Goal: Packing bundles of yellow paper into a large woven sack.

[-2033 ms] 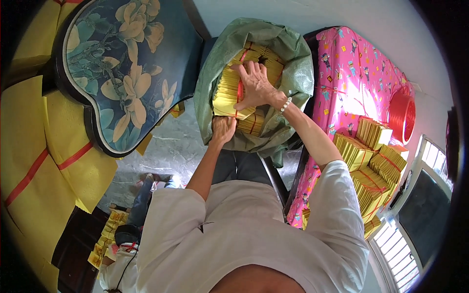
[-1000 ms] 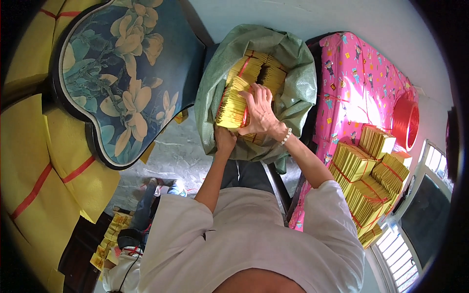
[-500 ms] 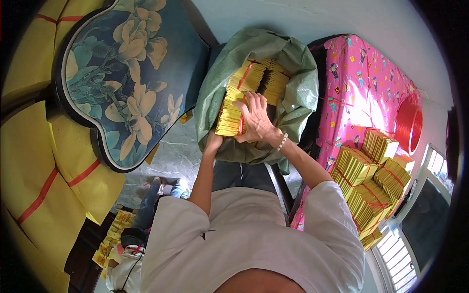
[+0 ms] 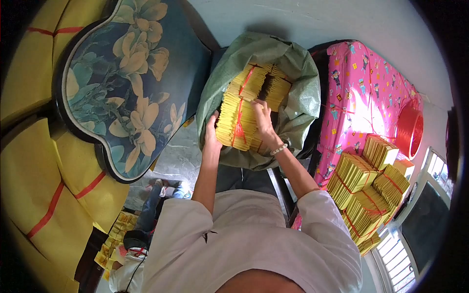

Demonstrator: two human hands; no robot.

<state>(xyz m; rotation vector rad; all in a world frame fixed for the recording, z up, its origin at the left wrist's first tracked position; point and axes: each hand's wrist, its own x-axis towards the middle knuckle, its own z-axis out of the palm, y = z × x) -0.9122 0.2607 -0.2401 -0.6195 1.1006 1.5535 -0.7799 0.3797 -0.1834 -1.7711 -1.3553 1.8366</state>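
A green woven sack [image 4: 298,73] stands open in front of me, packed with bundles of folded yellow paper. The nearest yellow paper bundle [image 4: 229,122] has a red tie along its top and sits in the sack's mouth. Against its left side my left hand [image 4: 212,132] is closed, the fingertips partly hidden behind the paper. My right hand [image 4: 264,118] grips the opposite edge with bent fingers. Beyond it, another red-tied bundle [image 4: 253,80] lies in the sack, with more yellow paper [image 4: 278,90] to its right across a dark gap.
To the left is a dark blue floral panel [image 4: 141,97] beside large yellow sheets [image 4: 29,171] with red bands. A pink-covered table [image 4: 347,83] on the right carries stacked yellow bundles [image 4: 361,195] and a red string roll [image 4: 409,129]. Another person's leg [image 4: 149,210] shows lower left.
My right hand has slid off the bundle's top to its right edge. My left hand has come up along the left side, and the bundle's red-tied top now faces up more fully.
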